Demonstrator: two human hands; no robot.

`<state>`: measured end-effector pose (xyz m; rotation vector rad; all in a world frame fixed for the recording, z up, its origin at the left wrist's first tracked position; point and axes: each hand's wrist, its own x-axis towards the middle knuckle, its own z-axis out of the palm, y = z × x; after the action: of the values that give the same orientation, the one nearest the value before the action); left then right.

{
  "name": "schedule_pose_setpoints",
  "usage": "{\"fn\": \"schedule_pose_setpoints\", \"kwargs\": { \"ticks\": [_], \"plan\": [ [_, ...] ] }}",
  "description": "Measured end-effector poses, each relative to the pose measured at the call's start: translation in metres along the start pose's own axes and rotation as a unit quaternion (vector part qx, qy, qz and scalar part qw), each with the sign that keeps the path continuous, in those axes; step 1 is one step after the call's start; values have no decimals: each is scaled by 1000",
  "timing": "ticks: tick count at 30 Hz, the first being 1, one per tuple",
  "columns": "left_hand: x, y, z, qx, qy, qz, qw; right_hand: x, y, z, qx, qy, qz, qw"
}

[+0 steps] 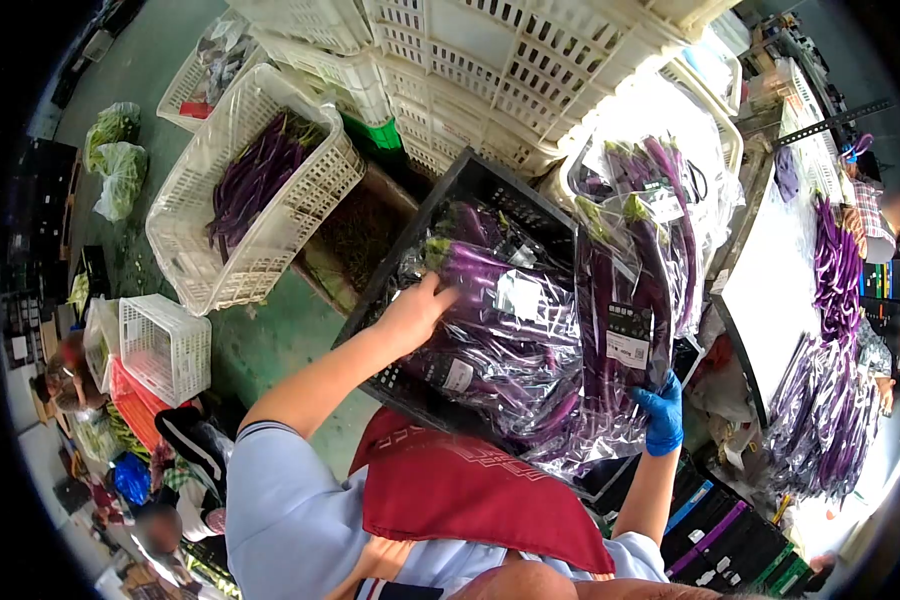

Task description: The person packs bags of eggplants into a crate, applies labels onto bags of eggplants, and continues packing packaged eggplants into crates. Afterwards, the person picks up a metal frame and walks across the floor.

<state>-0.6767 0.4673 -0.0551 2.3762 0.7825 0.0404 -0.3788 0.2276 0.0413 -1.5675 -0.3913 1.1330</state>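
My left hand [417, 318], bare, has its fingers closed on the end of a clear plastic bag of eggplants [495, 275] with a white label. That bag lies on top of other bagged eggplants [500, 375] inside a black plastic crate [460, 185]. My right hand [660, 415], in a blue glove, grips the lower end of another bag of long eggplants [625, 285] with a black-and-white label. This bag is at the crate's right side. Beyond it, more bagged eggplants [675, 215] lie in a plastic-lined white basket [725, 150].
Stacked white crates [490, 60] rise in front. Loose eggplants [265, 175] fill part of a white basket [185, 240] at left. Rightward stands a white-topped table [780, 300] bearing eggplants [835, 280]. Other people [870, 210] are at the right and lower left.
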Motion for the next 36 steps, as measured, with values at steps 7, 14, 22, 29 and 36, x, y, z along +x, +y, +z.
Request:
{"fn": "schedule_pose_setpoints", "kwargs": {
  "ticks": [7, 14, 22, 29, 36],
  "plan": [
    [30, 2, -25, -22, 53, 125, 990, 1, -6, 13, 22, 11, -12, 1000],
    [64, -26, -11, 179, -27, 47, 982, -7, -7, 11, 12, 15, -10, 1000],
    [40, -36, 44, 239, -77, 74, 965, -9, 6, 0, 24, 7, 10, 1000],
    [36, -41, 52, 219, -25, 71, 973, 2, 8, 0, -41, -61, 50, 996],
    [24, 14, 58, -668, 2, -140, 731, 24, 1, 15, -48, -201, 147, 967]
  ]
}}
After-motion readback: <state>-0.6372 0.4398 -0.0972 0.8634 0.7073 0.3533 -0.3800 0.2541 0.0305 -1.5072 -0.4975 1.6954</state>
